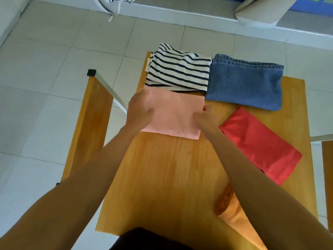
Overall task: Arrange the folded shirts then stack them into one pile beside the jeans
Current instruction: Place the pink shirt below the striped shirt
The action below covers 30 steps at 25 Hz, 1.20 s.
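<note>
Wood of the table (162, 174) lies bare across the lower middle of the frame, the widest open stretch, running from the near edge up to the pink shirt (175, 114). That folded pink shirt sits at centre, its far edge touching or slightly overlapping the striped shirt (177, 69) above it, which overhangs the table's upper left corner. The left hand (139, 110) rests on the pink shirt's left edge, fingers curled over the cloth; whether they pinch it cannot be told. The right hand (206, 117) is at the shirt's right edge, fingertips closed on the fabric there.

Folded jeans (244, 83) lie at upper right, just beside the striped shirt, sides touching. A red shirt (259, 144) lies tilted at middle right, below the jeans and apart from them, its lower corner close to the table's right edge; a narrow strip of wood separates it from the right hand.

A wooden chair (90, 123) stands left of the table, with a gap of floor between. Pale floor tiles (45, 69) surround everything, and a grey cushion (259, 13) sits on a raised ledge at top right.
</note>
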Motion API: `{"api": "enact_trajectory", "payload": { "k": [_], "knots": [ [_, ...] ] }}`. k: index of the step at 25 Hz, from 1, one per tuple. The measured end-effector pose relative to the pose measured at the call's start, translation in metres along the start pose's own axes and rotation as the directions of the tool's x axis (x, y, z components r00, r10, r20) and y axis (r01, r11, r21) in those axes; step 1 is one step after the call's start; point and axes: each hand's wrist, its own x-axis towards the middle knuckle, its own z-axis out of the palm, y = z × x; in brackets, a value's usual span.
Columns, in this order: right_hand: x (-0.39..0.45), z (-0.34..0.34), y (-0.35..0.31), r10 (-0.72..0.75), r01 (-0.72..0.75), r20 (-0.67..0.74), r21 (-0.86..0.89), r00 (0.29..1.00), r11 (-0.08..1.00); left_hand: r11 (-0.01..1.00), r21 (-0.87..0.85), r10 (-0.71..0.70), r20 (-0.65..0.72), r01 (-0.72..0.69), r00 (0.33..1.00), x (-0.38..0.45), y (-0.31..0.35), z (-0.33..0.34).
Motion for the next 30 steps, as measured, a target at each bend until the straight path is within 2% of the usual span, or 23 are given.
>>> {"api": "enact_trajectory", "payload": {
  "k": [1,2,6,10,12,15,17,18,19,21,23,25,27,30],
  "knots": [
    [0.001,0.003,0.006,-0.019,0.020,0.017,-0.078,1.000,0.997,0.989,0.114,0.095,0.037,-0.099,0.995,-0.005,-0.010,0.013],
    [0.003,0.004,0.010,-0.040,0.042,0.019,-0.137,0.999,0.990,0.973,0.182,0.132,0.079,-0.144,0.988,-0.007,-0.021,0.023],
    [0.021,0.004,0.010,-0.083,0.081,-0.009,-0.139,0.996,0.987,0.983,0.170,0.033,0.181,-0.064,0.983,0.009,-0.032,0.023],
    [0.013,-0.001,0.013,-0.102,0.100,-0.014,-0.128,0.995,0.987,0.985,0.171,-0.014,0.205,-0.022,0.979,0.015,-0.019,0.014],
    [-0.003,-0.010,0.018,-0.096,0.094,-0.027,-0.088,0.995,0.992,0.984,0.176,-0.029,0.162,0.000,0.986,0.007,-0.012,0.012],
    [-0.037,-0.037,0.039,-0.064,0.063,-0.073,-0.015,0.995,0.998,0.991,0.133,-0.005,-0.051,0.012,0.999,-0.027,0.010,0.015],
    [-0.063,-0.057,0.061,-0.063,0.065,-0.113,0.013,0.992,0.998,0.993,0.025,0.115,-0.185,-0.113,0.976,-0.071,0.035,0.028],
    [-0.077,-0.064,0.073,-0.056,0.059,-0.126,0.016,0.990,0.998,0.982,-0.049,0.172,-0.186,-0.184,0.967,-0.096,0.048,0.036],
    [-0.089,-0.070,0.083,-0.048,0.050,-0.141,0.012,0.989,0.999,0.968,-0.128,0.198,-0.130,-0.215,0.971,-0.120,0.060,0.046],
    [-0.111,-0.079,0.102,-0.039,0.040,-0.174,0.003,0.984,0.999,0.961,-0.249,0.153,0.131,-0.117,0.979,-0.162,0.079,0.075],
    [-0.130,-0.089,0.122,-0.105,0.095,-0.226,-0.052,0.968,0.994,0.962,-0.266,0.062,0.416,0.057,0.907,-0.193,0.092,0.105],
    [-0.145,-0.105,0.148,-0.173,0.117,-0.352,-0.175,0.920,0.978,0.961,-0.224,-0.002,0.587,0.165,0.809,-0.214,0.105,0.126],
    [-0.160,-0.131,0.176,-0.088,-0.050,-0.485,-0.264,0.870,0.963,0.974,-0.157,-0.019,0.659,0.162,0.752,-0.229,0.117,0.141],
    [-0.180,-0.166,0.220,0.311,-0.483,-0.539,-0.211,0.783,0.850,0.995,-0.073,-0.004,0.650,0.067,0.760,-0.242,0.127,0.158]
  ]
}}
